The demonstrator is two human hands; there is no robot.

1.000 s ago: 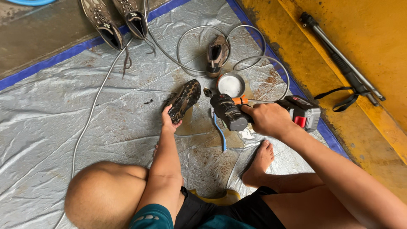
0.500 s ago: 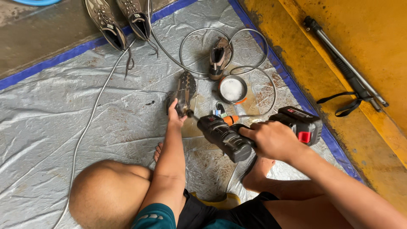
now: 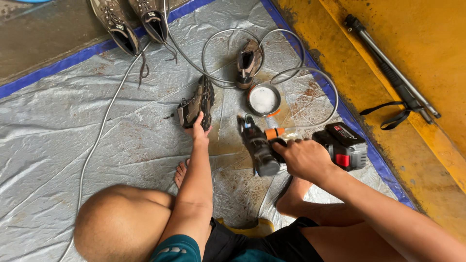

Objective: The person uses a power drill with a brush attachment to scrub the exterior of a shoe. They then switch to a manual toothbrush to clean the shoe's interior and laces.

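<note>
A crinkled grey plastic sheet, edged in blue, is spread over the floor. Bare dark concrete is seen at ten o'clock. A stained yellow surface is seen from one to four o'clock. Everything is evenly lit by daylight.

Shoes: 4 total. 2 at top left of frame, side by side; 1 brown shoe at top centre; 1 muddy shoe at centre, held on its side. Round bowl w/ white contents: 1, centre. Cordless sprayer tool: 1, centre right. Thin hoses: 1 grey. Black rod w/ strap: 1, upper right. Hands: 2, left, right.
</note>
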